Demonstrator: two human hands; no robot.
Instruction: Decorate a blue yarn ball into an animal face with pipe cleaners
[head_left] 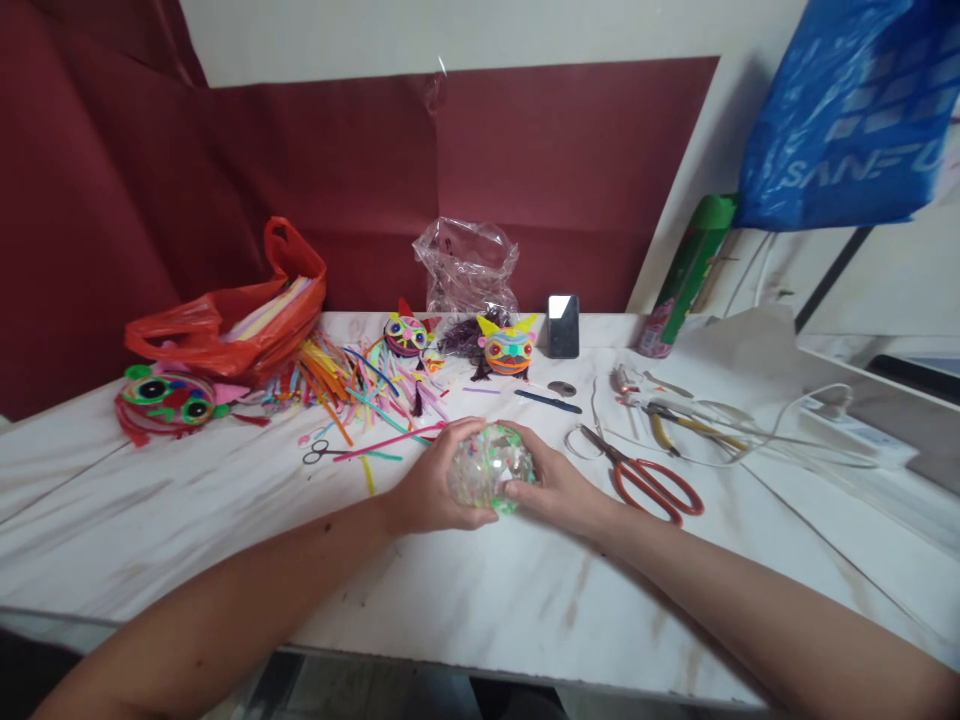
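Observation:
Between my two hands is a clear round ball (491,468), see-through, with green and coloured bits showing in or on it. My left hand (435,485) wraps its left side, the thumb low at the front. From the right, my right hand (551,478) grips it, with the thumb pressed on the front face. Both hands are closed on the ball, over the middle of the marble-patterned table (420,600). Just beyond lie a pink pipe cleaner (390,442) and small dark scissors (326,453). To the right rest large red-handled scissors (645,480).
Decorated animal heads (508,348) stand at the back and left. A red plastic bag (232,320) sits beside piled pipe cleaners (322,385). A phone (563,328) leans at the back. Pliers (686,425), a glue gun (637,385) and white cables (787,410) lie right, near a green spray can (690,270).

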